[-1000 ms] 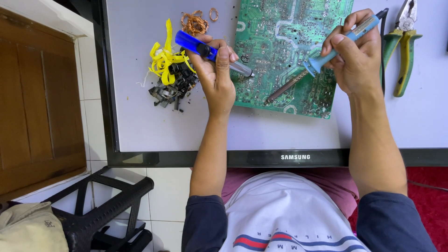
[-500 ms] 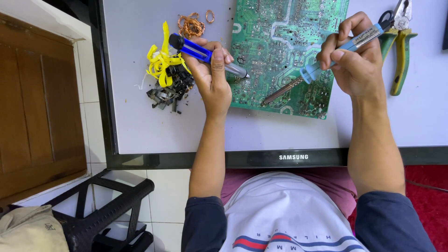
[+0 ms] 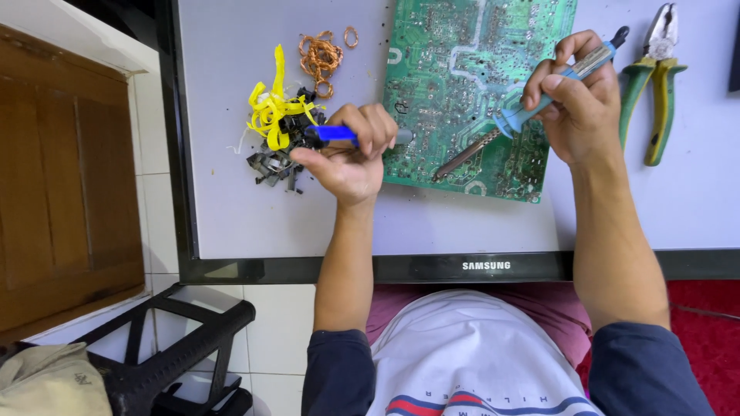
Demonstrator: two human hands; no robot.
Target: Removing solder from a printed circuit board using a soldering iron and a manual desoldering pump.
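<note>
- While the green circuit board (image 3: pixel 478 92) lies flat on the pale desk (image 3: pixel 231 208), the dark-framed slab it rests on fills most of the view, with white floor tiles, a brown wooden panel (image 3: pixel 69 177) and a black plastic chair (image 3: pixel 177 347) left of the board and below it.
- The board itself has slid a little nearer the person than it was a moment ago, so more of its traces show.
- The right hand (image 3: pixel 578 108) is closed around the blue-handled soldering iron (image 3: pixel 539 100), whose tip touches the board's lower middle part; the iron sits flatter than half a second ago, which I judge to mean the tip has settled on a joint.
- The left hand (image 3: pixel 351 154), at the board's left edge, is closed on a blue desoldering pump (image 3: pixel 335 135); its nozzle has come up to the board's edge, seemingly ready beside the joint.
- Green-handled pliers (image 3: pixel 655 85) lie right of the board.
- Left of the board sit yellow strips (image 3: pixel 274 108), dark scraps (image 3: pixel 274 162) and copper wire coils (image 3: pixel 320 58).
</note>
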